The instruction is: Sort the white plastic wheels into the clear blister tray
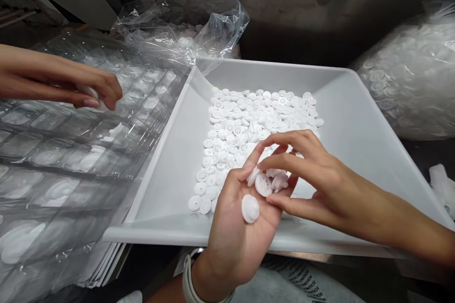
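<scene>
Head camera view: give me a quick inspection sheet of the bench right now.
Surface: dark bench, mostly covered.
Job's things: white plastic gears heaped in a grey tray; clear blister trays to the left, some pockets filled.
Clutter: open plastic bag behind; full bag of gears at right.
Grippers: left hand palm up, cupping several gears; right hand picking from that palm; another person's hand over the blister trays.
Cables: nothing seen.
Surroundings: dim wall behind.

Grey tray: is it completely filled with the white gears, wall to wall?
No. The white gears cover only a patch in the middle of the grey tray, with bare floor showing on both sides.
</scene>
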{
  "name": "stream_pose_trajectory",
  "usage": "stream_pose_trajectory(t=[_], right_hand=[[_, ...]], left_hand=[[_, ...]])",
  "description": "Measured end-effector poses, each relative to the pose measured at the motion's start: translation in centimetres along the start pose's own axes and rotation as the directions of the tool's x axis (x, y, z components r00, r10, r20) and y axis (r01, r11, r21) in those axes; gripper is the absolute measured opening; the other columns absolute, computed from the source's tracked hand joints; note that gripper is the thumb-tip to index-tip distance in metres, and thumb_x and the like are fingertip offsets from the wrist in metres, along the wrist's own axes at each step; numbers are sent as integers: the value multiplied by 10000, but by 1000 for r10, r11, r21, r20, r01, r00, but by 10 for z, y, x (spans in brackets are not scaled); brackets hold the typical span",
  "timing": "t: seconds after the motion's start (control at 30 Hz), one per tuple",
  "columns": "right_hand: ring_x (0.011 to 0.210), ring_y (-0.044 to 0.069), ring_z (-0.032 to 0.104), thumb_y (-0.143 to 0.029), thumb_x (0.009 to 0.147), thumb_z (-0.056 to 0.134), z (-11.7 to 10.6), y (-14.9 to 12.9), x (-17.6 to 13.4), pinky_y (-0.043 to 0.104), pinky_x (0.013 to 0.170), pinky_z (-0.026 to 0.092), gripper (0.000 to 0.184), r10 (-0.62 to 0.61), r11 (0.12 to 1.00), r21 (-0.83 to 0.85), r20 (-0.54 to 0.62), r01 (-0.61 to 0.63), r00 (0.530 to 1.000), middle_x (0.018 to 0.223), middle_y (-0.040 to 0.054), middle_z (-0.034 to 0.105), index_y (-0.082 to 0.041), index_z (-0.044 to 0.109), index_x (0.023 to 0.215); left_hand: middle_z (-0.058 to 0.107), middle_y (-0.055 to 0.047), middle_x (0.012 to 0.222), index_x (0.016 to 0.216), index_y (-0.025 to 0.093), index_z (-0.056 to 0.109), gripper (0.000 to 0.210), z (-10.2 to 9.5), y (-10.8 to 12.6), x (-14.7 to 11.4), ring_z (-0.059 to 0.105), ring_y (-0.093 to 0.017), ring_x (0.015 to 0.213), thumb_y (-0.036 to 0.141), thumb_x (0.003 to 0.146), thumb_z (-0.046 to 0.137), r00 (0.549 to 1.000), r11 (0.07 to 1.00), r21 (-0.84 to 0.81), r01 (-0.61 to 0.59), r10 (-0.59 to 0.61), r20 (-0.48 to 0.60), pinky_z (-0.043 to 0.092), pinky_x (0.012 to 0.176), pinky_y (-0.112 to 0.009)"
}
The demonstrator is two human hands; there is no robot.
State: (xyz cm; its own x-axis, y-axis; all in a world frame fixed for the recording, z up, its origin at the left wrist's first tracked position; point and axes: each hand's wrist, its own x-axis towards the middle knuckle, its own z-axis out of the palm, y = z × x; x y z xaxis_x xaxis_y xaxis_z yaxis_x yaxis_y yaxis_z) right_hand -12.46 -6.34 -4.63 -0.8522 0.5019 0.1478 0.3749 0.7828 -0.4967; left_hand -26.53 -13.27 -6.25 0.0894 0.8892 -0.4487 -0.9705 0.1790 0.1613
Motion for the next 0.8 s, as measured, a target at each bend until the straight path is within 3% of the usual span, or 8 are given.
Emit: stream_pose_trajectory(t=[0.2,0.37,0.53,0.6,0.7,0.8], right_hand=[[1214,215,455,-280,987,596,6,0,0,377,932,484,259,-61,996,-64,-99,54,993,1318,68,546,-193,581,1231],[1121,245,510,-208,980,590,8,-3,3,427,858,493,100,-156,984,-113,-193,135,969,1247,117,613,-123,628,1017],[1088,252,555,-144,972,609,10,-5,2,445,853,481,52,-261,951,-235,-277,199,925,1149,122,667,-115,643,945],[1127,255,550,-128,966,622,11,-5,0,441,865,465,30,-320,931,-267,-271,249,908,1157,120,668,-120,651,968],[1134,252,547,-69,957,587,9,-5,-2,448,872,437,109,-429,878,-326,-207,351,879,1207,115,656,-142,656,914],[1112,247,541,-93,956,584,3,-5,-3,453,885,432,101,-435,878,-291,-152,380,888,1236,106,632,-154,657,924]], left_hand=[[734,-61,1108,1259,181,661,375,0,1,1,651,-217,1195,314,999,424,995,1000,-7,7,-6,103,469,1103,-380],[731,-59,1149,1276,187,650,360,-3,0,-1,659,-223,1197,297,981,477,994,998,58,17,-24,109,465,1096,-354],[758,-49,952,1270,162,656,379,-3,1,-1,716,-209,1079,303,973,467,1000,999,29,12,-12,2,471,1088,-354],[772,-64,981,1302,172,638,419,-2,3,-2,727,-212,1054,349,969,455,998,999,21,28,-26,-56,471,1092,-380],[772,-93,1114,1359,195,601,461,-3,3,-4,713,-231,1118,370,971,424,997,998,20,57,-56,-47,444,1122,-428],[758,-98,1195,1381,212,587,456,-5,3,-4,682,-230,1191,340,965,449,999,999,18,30,-29,-30,401,1162,-418]])
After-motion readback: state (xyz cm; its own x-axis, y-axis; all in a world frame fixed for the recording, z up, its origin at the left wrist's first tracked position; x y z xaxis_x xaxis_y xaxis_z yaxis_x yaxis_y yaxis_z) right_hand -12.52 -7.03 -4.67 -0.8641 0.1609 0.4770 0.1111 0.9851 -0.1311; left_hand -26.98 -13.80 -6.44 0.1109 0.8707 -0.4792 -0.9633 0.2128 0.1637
